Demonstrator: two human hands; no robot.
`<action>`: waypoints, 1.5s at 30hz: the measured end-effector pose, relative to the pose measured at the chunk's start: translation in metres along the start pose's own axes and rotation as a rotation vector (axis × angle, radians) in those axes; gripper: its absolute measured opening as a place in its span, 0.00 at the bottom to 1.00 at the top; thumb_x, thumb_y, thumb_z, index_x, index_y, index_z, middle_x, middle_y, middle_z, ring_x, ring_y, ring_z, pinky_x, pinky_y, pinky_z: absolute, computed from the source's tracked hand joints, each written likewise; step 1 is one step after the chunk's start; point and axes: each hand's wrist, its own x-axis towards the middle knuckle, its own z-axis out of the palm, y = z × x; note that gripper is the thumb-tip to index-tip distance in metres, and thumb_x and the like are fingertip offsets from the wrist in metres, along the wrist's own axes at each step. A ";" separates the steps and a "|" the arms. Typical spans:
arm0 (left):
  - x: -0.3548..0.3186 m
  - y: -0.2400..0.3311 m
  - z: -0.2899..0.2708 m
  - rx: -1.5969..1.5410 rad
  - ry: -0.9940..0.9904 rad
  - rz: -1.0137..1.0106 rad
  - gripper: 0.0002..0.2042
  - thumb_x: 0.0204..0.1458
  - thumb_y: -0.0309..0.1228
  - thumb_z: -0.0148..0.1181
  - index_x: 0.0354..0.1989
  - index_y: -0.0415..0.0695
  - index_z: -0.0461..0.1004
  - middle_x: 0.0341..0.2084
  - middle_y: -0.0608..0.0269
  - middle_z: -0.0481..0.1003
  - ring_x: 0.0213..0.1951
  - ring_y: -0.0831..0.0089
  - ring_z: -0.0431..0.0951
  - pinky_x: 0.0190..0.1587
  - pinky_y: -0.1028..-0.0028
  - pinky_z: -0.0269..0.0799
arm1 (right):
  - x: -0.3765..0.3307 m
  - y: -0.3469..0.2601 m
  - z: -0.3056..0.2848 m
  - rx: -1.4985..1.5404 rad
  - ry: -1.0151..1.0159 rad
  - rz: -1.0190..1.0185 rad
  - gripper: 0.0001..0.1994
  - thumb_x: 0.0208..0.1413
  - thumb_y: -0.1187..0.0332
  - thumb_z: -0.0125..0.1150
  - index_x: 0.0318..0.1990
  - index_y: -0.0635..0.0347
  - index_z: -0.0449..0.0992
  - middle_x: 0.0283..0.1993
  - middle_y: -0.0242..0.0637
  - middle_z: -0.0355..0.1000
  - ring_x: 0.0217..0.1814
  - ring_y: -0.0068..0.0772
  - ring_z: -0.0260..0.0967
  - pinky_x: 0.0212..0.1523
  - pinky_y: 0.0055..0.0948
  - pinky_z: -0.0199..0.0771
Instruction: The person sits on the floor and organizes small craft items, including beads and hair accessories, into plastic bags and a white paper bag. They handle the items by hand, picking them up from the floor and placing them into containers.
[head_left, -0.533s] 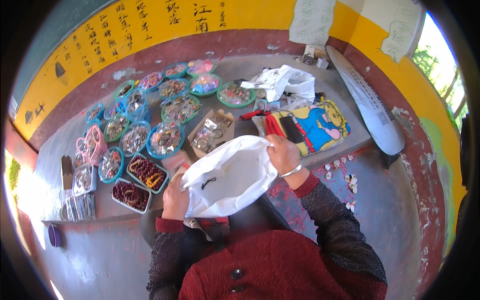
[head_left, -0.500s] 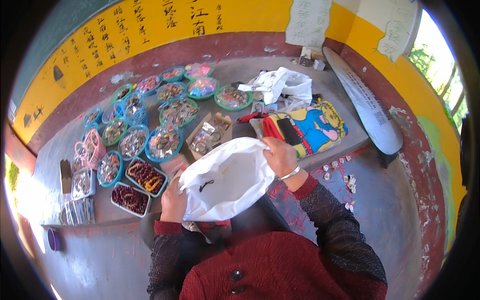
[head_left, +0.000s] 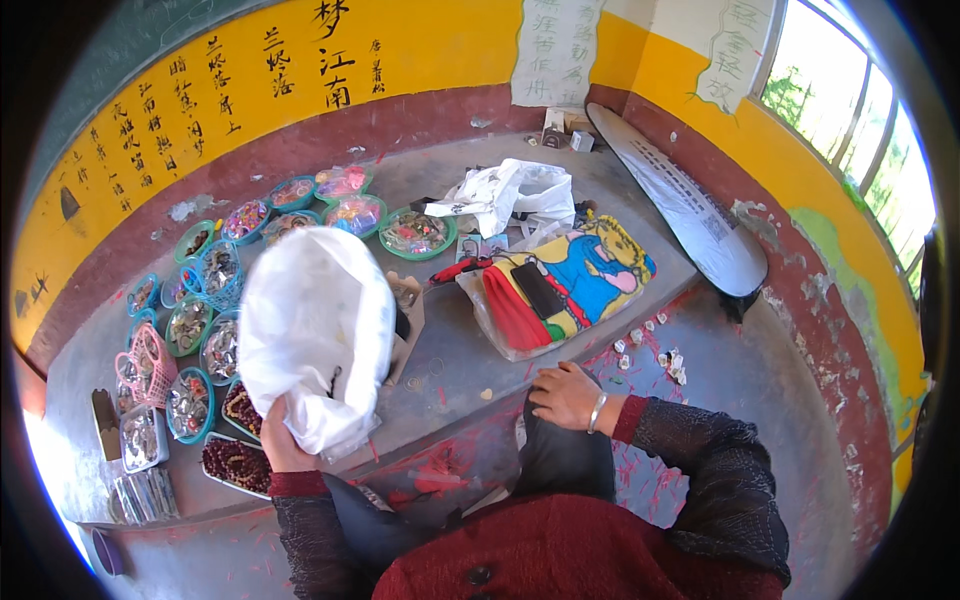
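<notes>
Our left hand point(head_left: 283, 440) grips the white bag point(head_left: 315, 335) at its bunched lower end, fingers closed round it, and holds it up over the ledge point(head_left: 450, 350). The bag is puffed, creased and translucent (a dark mark low down). Our right hand point(head_left: 568, 395) rests loosely spread on our knee, near the colourful bag point(head_left: 570, 285).

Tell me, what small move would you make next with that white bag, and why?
Probably bring the right hand up to the white plastic bag. Only the left hand grips it, by its lower end, so it stands up loosely over the small bowls of trinkets on the grey ledge. The right hand rests on the dark knee, free to steady it.
</notes>
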 end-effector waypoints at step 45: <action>0.008 0.117 0.189 0.964 0.114 -0.197 0.27 0.36 0.39 0.64 0.44 0.36 0.66 0.34 0.50 0.73 0.37 0.57 0.74 0.40 0.63 0.69 | -0.192 -0.006 -0.068 1.277 -1.294 1.101 0.24 0.54 0.52 0.45 0.48 0.65 0.65 0.42 0.48 0.71 0.40 0.42 0.72 0.40 0.40 0.71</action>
